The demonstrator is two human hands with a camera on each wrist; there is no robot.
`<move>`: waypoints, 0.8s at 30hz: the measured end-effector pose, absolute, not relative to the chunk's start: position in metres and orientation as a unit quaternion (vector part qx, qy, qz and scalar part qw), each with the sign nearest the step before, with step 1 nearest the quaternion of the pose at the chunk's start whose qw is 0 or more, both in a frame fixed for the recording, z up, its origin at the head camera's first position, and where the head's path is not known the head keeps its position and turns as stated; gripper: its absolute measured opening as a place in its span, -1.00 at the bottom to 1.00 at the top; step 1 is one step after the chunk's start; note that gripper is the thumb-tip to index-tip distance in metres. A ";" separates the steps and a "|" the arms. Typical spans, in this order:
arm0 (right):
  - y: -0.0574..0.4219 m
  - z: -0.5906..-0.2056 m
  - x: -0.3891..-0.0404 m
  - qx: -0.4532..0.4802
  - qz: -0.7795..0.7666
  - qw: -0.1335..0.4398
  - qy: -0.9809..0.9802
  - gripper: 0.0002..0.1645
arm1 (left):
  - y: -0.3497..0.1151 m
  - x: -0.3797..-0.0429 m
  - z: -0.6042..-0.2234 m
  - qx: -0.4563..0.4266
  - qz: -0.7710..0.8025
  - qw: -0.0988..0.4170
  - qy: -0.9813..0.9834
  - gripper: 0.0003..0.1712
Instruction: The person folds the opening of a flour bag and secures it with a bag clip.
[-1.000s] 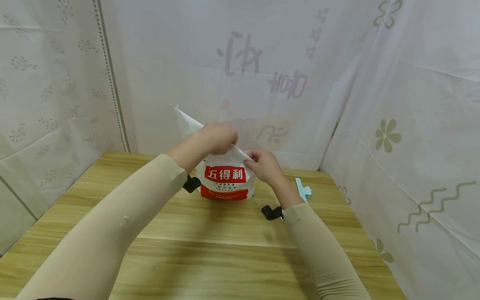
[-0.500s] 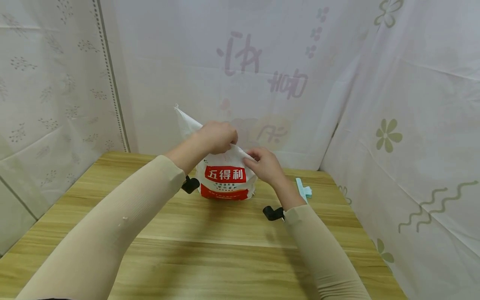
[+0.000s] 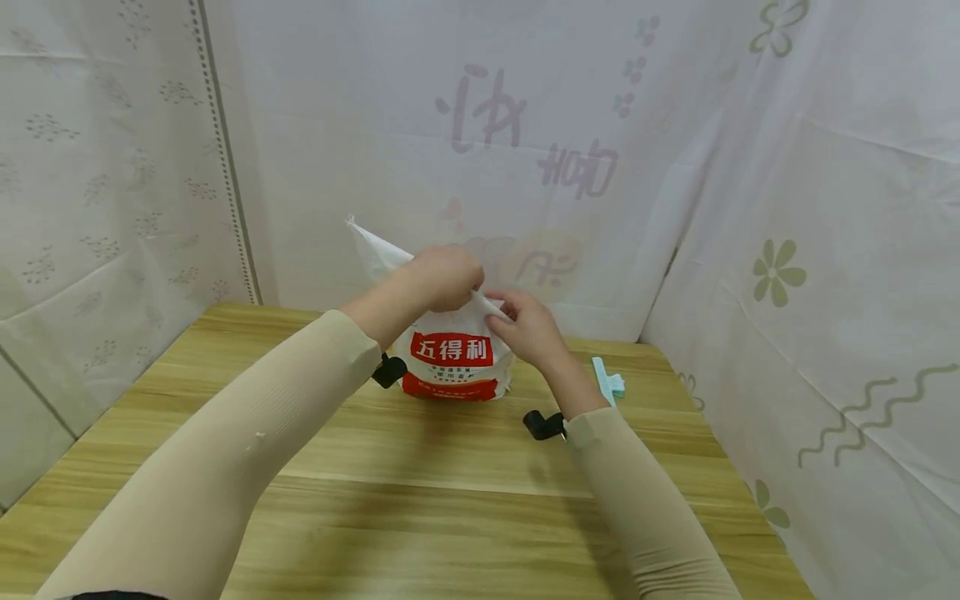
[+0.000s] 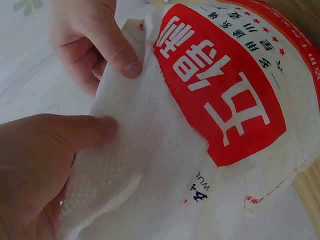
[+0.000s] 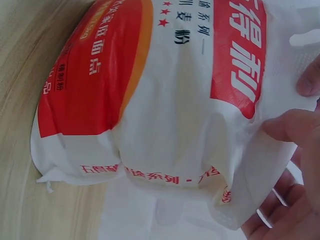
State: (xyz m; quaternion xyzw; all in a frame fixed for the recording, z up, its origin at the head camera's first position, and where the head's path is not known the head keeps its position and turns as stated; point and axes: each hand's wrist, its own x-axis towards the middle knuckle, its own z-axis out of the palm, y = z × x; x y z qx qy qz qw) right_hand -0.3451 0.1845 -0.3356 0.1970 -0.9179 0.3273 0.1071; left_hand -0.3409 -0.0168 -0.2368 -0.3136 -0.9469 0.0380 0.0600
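Observation:
A white flour bag (image 3: 452, 367) with red printed panels stands on the table, its top drawn up into a slanting edge whose pointed corner rises at the left. My left hand (image 3: 446, 279) pinches this top edge near its middle, the thumb lying flat on the near side in the left wrist view. Close beside it, my right hand (image 3: 528, 329) pinches the right end of the edge; the right wrist view shows its thumb (image 5: 290, 125) in front and its other fingers behind the plastic. The pinched edge looks folded over in the left wrist view.
A light turquoise clip (image 3: 609, 382) lies on the wooden table (image 3: 420, 525) right of the bag, partly behind the right wrist. Patterned white curtains (image 3: 315, 125) hang behind and at both sides. A black wrist camera mount (image 3: 543, 425) juts out from each wrist.
My left hand has shifted slightly right along the bag's top edge, and the pointed left corner sits a little lower. My right hand has barely moved, its fingertips reaching slightly further over the edge.

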 end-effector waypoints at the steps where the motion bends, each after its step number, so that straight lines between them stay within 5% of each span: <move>1: 0.184 -0.335 -0.345 0.203 0.324 0.103 -0.918 -0.62 | -0.016 -0.341 -0.237 -0.314 0.041 0.063 -0.947 -0.82; 24: 0.191 -0.333 -0.344 0.195 0.304 0.087 -0.929 -0.67 | -0.015 -0.344 -0.242 -0.313 0.052 0.055 -0.947 -0.79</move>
